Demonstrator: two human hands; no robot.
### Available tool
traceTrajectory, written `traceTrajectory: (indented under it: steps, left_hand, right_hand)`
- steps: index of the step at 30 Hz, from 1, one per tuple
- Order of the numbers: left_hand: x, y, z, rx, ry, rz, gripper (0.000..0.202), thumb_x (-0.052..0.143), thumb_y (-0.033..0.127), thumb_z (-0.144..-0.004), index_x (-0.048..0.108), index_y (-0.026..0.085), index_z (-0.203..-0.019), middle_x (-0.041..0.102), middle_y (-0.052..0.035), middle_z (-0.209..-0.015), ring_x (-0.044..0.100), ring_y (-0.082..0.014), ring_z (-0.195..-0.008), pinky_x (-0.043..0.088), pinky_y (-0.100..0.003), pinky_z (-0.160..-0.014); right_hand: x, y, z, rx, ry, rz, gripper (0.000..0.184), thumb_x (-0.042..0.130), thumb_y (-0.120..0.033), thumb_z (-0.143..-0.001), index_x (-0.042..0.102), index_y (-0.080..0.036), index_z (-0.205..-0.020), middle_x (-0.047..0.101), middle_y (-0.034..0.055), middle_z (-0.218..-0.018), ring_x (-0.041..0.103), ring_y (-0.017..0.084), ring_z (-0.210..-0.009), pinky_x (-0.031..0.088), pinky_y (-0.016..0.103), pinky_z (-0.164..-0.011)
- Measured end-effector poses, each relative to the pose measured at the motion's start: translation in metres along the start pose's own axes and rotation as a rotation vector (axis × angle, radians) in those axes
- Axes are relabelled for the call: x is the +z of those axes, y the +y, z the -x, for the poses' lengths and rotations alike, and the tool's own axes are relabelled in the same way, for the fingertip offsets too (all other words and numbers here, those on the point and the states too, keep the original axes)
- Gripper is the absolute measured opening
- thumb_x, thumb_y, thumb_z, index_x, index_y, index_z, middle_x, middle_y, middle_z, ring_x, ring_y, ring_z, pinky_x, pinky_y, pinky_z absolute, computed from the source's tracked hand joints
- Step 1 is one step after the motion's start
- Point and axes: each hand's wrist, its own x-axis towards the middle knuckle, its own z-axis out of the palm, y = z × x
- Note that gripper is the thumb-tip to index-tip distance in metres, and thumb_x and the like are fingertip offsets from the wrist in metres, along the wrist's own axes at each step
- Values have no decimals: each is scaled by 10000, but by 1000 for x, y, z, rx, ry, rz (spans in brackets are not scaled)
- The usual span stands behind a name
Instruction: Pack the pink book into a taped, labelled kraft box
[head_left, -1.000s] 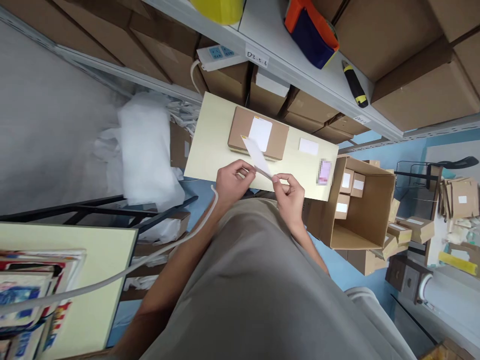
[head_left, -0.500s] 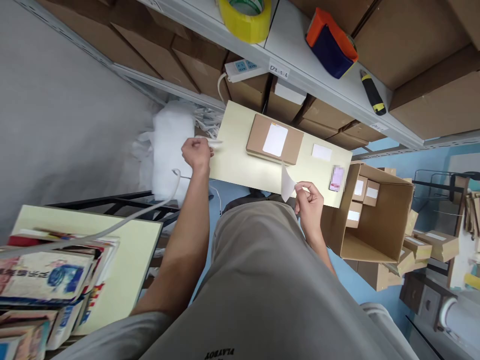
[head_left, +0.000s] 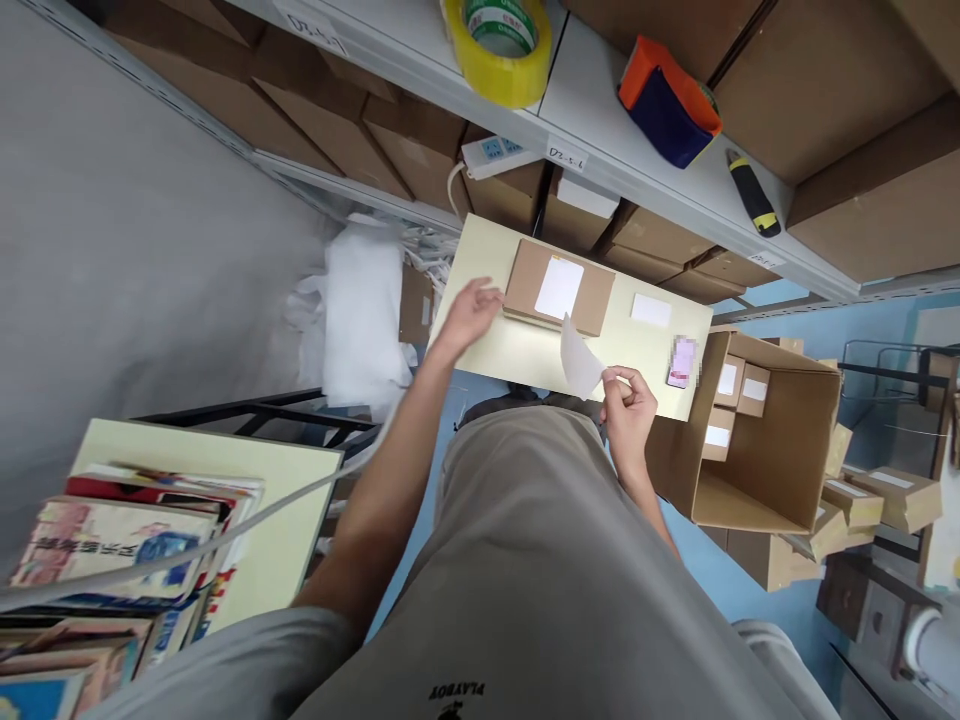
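Note:
My left hand (head_left: 472,315) is open, its fingers stretched toward the left end of a flat brown cardboard box (head_left: 521,275). I cannot tell whether the fingertips touch the box. A white label (head_left: 559,287) lies on the box's top. Between the thumb and fingers of my right hand (head_left: 628,410), a curled white slip of paper (head_left: 579,360) is pinched at one corner, in front of the box. Both hands are above a pale yellow table (head_left: 487,355).
A white paper stack (head_left: 651,310) and a phone (head_left: 682,360) lie on the table's right. Beside it stands an open carton (head_left: 772,450) holding small labelled boxes. Yellow tape (head_left: 480,75) and a utility knife (head_left: 752,195) rest on the shelf. White wrapping (head_left: 364,310) stands left.
My left hand has moved right, from beyond the table's left edge to the box, and its fingers have opened. The white piece at its fingertips no longer shows there. My right hand keeps the slip.

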Motion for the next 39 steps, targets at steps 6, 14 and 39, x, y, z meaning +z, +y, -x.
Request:
traceTrajectory:
  steps: [6, 14, 39]
  left_hand:
    - [74, 44, 111, -207, -325, 491, 459, 933, 571, -918, 701, 199, -1053, 846, -157, -1329, 844, -288, -1170, 634, -512, -1165]
    - [87, 44, 133, -266, -194, 715, 453, 993, 480, -816, 650, 223, -964, 813, -51, -978, 836, -266, -1072, 674, -368, -935]
    - [80, 21, 128, -255, -111, 563, 473, 951, 580, -799, 642, 259, -957, 769, -19, -902, 802, -255, -1005, 656, -367, -871]
  right_hand:
    - [5, 22, -9, -379, 130, 344, 417, 649, -628, -1087, 780, -242, -996, 443, -96, -536, 423, 128, -502, 426, 290, -598]
    - [24, 48, -3, -708, -79, 708, 388, 544, -420, -1201, 872, -246, -1089, 668, -17, -580, 634, 157, -549, 488, 307, -660]
    - [3, 55, -61, -3, -126, 169, 340, 774, -574, -941, 838, -242, -978, 814, 33, -964, 635, 141, -588, 615, 358, -692]
